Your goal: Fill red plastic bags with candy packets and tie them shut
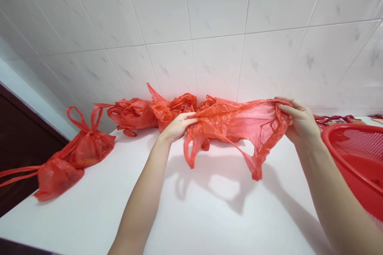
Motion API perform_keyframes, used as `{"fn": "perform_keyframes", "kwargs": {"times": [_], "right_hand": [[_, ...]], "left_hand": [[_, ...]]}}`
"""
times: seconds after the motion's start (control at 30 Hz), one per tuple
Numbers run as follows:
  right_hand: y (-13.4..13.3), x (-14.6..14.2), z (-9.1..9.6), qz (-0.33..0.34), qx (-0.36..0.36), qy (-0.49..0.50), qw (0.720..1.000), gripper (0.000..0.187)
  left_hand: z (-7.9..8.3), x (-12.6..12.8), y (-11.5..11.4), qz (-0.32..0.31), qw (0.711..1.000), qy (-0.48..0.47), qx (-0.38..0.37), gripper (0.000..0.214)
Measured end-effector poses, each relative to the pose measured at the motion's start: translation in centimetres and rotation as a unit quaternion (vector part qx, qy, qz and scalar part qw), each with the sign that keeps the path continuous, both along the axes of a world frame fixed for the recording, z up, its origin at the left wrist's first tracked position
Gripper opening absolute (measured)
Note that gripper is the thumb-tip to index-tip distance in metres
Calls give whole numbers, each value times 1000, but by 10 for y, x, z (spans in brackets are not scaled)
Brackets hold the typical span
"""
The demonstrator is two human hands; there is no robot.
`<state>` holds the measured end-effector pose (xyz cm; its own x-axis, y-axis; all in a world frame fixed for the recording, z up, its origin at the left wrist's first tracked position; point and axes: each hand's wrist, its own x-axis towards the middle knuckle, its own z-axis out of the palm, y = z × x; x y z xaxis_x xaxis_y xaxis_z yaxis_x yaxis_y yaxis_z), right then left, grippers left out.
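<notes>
A thin red plastic bag [245, 123] is stretched out in the air just above the white countertop [209, 207], its handles dangling down. My left hand [178, 125] pinches the bag's left end, fingers closed on the plastic. My right hand [301, 121] grips the right end with curled fingers. The bag looks empty and crumpled.
Several more crumpled red bags [149, 111] lie along the white tiled wall [209, 28]. Two filled, tied red bags [74, 155] sit at the counter's left edge. A red mesh basket [356, 159] stands at the right. Dark space lies beyond the left edge.
</notes>
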<state>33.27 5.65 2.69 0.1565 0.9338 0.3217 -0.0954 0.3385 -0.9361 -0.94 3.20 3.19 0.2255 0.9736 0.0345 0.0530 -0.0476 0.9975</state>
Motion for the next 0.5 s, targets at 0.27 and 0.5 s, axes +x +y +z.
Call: {"fn": "perform_keyframes", "kwargs": {"times": [0.27, 0.5], "right_hand": [[-16, -11, 12, 65, 20, 9, 998, 25], [-17, -4, 13, 61, 4, -31, 998, 25]], "left_hand": [[9, -8, 3, 226, 957, -148, 111, 18], [71, -102, 22, 392, 841, -186, 323, 27]]}}
